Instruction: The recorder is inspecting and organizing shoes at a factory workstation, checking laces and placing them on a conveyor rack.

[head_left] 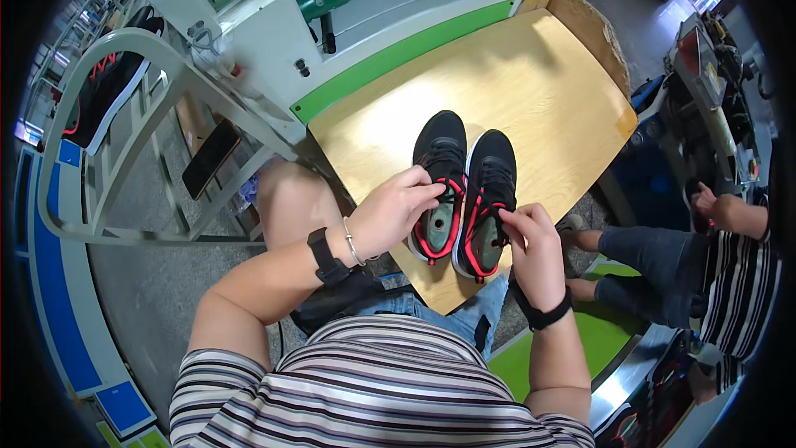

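Two black sneakers with red collar trim and pale soles stand side by side, toes away from me, on a wooden tabletop (564, 91). My left hand (390, 214) is at the left sneaker (440, 137), its fingers pinched together at the opening near the tongue. At the right sneaker (496, 153), the thumb and index finger of my right hand (535, 249) pinch the right side of the collar. Greenish insoles with a dark round spot show inside both shoes. Exactly which edge each hand's fingertips grip is too small to tell.
A white and green machine (398, 12) stands behind the table. On my left, a metal rack (157, 58) holds another black sneaker (108, 87) and a phone (211, 158). A cardboard piece (580, 21) edges the table's far right. Another person (663, 265) works at the right.
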Action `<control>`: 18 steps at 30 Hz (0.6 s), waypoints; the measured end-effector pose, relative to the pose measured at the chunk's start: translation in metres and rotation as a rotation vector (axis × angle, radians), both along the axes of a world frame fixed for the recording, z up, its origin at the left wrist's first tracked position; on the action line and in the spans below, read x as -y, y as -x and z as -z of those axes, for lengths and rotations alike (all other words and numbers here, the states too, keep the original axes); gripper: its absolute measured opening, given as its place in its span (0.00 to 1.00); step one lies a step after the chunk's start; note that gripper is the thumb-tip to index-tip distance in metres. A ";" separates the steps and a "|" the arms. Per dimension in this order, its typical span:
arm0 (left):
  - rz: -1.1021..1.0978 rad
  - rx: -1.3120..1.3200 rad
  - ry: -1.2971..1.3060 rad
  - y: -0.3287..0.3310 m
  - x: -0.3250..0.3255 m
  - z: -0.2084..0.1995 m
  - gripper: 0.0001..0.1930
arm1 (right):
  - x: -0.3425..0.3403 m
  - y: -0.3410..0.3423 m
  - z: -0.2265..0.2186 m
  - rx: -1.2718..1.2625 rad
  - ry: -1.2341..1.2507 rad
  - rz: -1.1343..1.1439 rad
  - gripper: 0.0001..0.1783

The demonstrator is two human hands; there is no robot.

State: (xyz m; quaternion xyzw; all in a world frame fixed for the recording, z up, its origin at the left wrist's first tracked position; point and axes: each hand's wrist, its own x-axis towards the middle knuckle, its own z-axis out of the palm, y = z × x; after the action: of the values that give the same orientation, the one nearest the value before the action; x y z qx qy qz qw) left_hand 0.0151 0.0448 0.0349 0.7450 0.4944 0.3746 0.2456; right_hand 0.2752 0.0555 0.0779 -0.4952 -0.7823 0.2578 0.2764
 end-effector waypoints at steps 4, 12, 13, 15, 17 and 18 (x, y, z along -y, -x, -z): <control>-0.087 -0.199 -0.165 -0.006 -0.025 -0.007 0.09 | -0.028 0.012 0.015 0.029 -0.108 0.062 0.06; -0.370 0.246 0.402 -0.005 -0.041 0.046 0.27 | -0.018 0.001 0.017 0.165 -0.216 0.007 0.14; -0.345 0.427 0.599 -0.002 -0.038 0.060 0.31 | -0.007 -0.005 0.020 0.148 -0.101 0.021 0.20; -0.249 0.557 0.625 -0.001 -0.014 0.057 0.47 | 0.020 -0.010 0.032 0.066 0.027 0.087 0.28; -0.244 0.492 0.503 -0.008 0.017 0.035 0.56 | 0.044 -0.007 0.044 -0.081 0.088 0.141 0.39; -0.203 0.423 0.428 -0.013 0.030 0.027 0.60 | 0.054 -0.005 0.047 -0.161 0.095 0.166 0.45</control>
State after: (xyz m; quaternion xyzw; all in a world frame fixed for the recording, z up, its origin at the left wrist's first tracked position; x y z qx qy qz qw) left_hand 0.0277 0.0144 0.0081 0.5285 0.5719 0.4313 0.4556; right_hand 0.2797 0.0010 0.0307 -0.5484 -0.7008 0.3096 0.3351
